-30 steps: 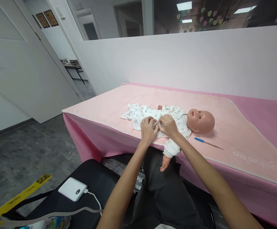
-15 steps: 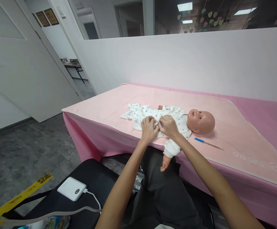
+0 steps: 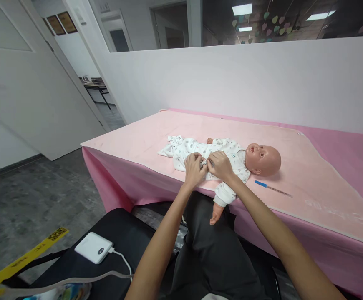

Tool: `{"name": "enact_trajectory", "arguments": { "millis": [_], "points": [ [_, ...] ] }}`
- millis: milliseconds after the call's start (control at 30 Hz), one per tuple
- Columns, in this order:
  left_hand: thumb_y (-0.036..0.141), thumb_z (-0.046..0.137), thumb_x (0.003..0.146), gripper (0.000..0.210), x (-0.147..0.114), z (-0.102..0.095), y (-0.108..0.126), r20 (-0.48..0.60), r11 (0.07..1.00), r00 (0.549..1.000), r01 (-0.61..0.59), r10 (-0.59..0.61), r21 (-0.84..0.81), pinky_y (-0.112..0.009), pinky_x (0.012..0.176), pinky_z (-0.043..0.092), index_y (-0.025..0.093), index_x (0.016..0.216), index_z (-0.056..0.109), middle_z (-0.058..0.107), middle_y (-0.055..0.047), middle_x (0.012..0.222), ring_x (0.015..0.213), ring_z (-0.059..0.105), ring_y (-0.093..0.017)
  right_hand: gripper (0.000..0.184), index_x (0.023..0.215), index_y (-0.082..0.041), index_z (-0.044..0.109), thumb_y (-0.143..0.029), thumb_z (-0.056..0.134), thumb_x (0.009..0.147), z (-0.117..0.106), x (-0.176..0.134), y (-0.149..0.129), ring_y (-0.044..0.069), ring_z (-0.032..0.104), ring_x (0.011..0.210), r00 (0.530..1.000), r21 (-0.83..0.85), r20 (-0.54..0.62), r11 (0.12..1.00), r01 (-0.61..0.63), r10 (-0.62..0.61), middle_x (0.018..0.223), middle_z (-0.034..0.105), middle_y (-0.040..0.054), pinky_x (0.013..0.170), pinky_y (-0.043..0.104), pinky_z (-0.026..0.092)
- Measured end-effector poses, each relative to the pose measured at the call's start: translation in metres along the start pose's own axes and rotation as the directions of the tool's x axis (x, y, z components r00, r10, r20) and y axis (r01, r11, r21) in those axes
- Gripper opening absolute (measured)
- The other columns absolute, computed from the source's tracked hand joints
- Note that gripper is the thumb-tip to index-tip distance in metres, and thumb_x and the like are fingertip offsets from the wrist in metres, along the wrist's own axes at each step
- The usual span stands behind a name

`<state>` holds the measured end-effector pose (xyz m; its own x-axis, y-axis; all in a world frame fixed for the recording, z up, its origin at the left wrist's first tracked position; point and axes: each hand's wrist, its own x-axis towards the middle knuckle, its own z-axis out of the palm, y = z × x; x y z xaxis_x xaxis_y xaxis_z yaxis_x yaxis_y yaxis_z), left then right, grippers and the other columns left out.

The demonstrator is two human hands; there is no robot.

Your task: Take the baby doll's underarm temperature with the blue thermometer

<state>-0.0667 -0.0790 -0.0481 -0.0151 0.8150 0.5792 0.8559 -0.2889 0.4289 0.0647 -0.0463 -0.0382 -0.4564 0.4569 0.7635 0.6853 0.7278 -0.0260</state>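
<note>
A baby doll [image 3: 264,160] lies on its back with its head to the right, dressed in a white patterned outfit [image 3: 186,149]. Over the doll's near side, my left hand [image 3: 195,168] pinches the outfit's fabric between bent fingers. Close beside it, my right hand [image 3: 219,165] is closed on the same bit of fabric, fingertips almost meeting those of the left. Whatever small fastening may be between the fingertips is hidden. One doll arm, with its bare hand [image 3: 216,213], hangs over the table's near edge above my lap.
A thermometer-like stick with a blue end [image 3: 260,183] lies beside the doll's head on the pink blanket [image 3: 313,183]. A white power bank [image 3: 94,247] with a cable rests on a black chair [image 3: 122,225] at left, near a yellow strap [image 3: 28,258]. A white wall [image 3: 231,79] stands behind the table.
Both hands stay at the same spot on the outfit, with only slight finger movement. The doll has not visibly moved.
</note>
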Motion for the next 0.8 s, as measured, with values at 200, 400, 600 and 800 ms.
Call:
{"name": "enact_trajectory", "arguments": {
  "millis": [200, 400, 600, 800],
  "points": [
    [0.022, 0.049, 0.075, 0.009, 0.0002, 0.0015, -0.0023, -0.007, 1.000, 1.000, -0.011, 0.011, -0.011, -0.039, 0.090, 0.034, 0.021, 0.083, 0.054, 0.050, -0.006, 0.106, 0.100, 0.043, -0.023, 0.015, 0.068, -0.018, 0.053, -0.015, 0.045, 0.081, -0.0005, -0.0001, -0.0001, 0.018, 0.050, 0.073, 1.000, -0.001, 0.005, 1.000, 0.005, -0.005, 0.071, 0.058, 0.0049, 0.073, 0.032, 0.038],
    [0.020, 0.047, 0.074, 0.011, 0.0000, 0.0024, -0.0055, 0.000, 0.999, 1.000, -0.030, 0.030, -0.024, -0.039, 0.090, 0.033, 0.021, 0.083, 0.054, 0.049, -0.006, 0.107, 0.101, 0.043, -0.023, 0.015, 0.068, -0.018, 0.053, -0.014, 0.045, 0.081, -0.0009, -0.0003, 0.0000, 0.018, 0.050, 0.074, 1.000, 0.004, 0.014, 1.000, 0.002, -0.002, 0.071, 0.059, 0.0046, 0.075, 0.032, 0.037],
    [0.016, 0.042, 0.075, 0.015, -0.0002, 0.0029, -0.0067, 0.007, 0.998, 1.000, -0.016, 0.016, -0.055, -0.040, 0.090, 0.033, 0.022, 0.083, 0.053, 0.049, -0.006, 0.107, 0.102, 0.042, -0.023, 0.015, 0.069, -0.018, 0.053, -0.014, 0.045, 0.081, -0.0025, -0.0001, -0.0008, 0.018, 0.049, 0.073, 1.000, 0.014, 0.017, 1.000, -0.005, 0.004, 0.071, 0.058, 0.0046, 0.075, 0.032, 0.037],
    [0.017, 0.042, 0.077, 0.012, -0.0011, 0.0019, -0.0054, -0.007, 0.997, 1.000, -0.012, 0.011, -0.076, -0.040, 0.089, 0.034, 0.022, 0.079, 0.053, 0.050, -0.006, 0.105, 0.100, 0.043, -0.023, 0.015, 0.070, -0.018, 0.053, -0.015, 0.044, 0.081, -0.0026, 0.0000, -0.0010, 0.018, 0.049, 0.074, 1.000, 0.031, 0.025, 0.999, -0.012, 0.011, 0.072, 0.058, 0.0049, 0.076, 0.033, 0.037]
  ]
}}
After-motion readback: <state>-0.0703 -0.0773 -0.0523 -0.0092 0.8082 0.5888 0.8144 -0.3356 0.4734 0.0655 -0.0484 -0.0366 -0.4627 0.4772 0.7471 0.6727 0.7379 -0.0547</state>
